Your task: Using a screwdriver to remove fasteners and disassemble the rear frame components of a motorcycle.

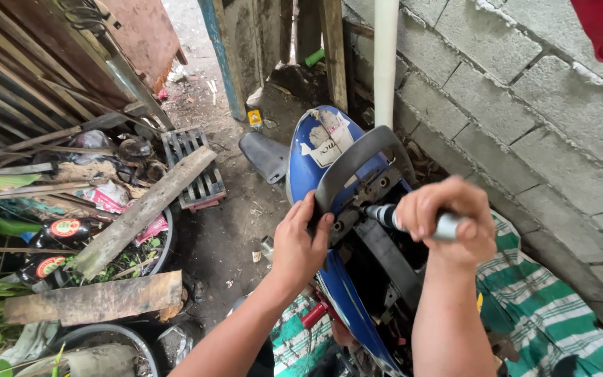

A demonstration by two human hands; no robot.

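A blue motorbike tail section (306, 162) with a grey grab rail (352, 159) lies on a green-and-white striped cloth (546, 307). My left hand (299, 244) grips the tail's left edge just below the rail. In my right hand (450, 218) is a metal socket driver (385, 216) with a silver handle; its tip points left, at the bracket under the rail. The seat is off, so the dark frame and inner parts (385, 279) show. My right forearm hides part of the frame.
A grey block wall (525, 105) runs along the right, with a white pipe (385, 63) against it. Planks (141, 209), scrap, bottles and tyres pile up on the left. A black mudguard (265, 155) and a small grate (197, 167) lie on the dirt floor.
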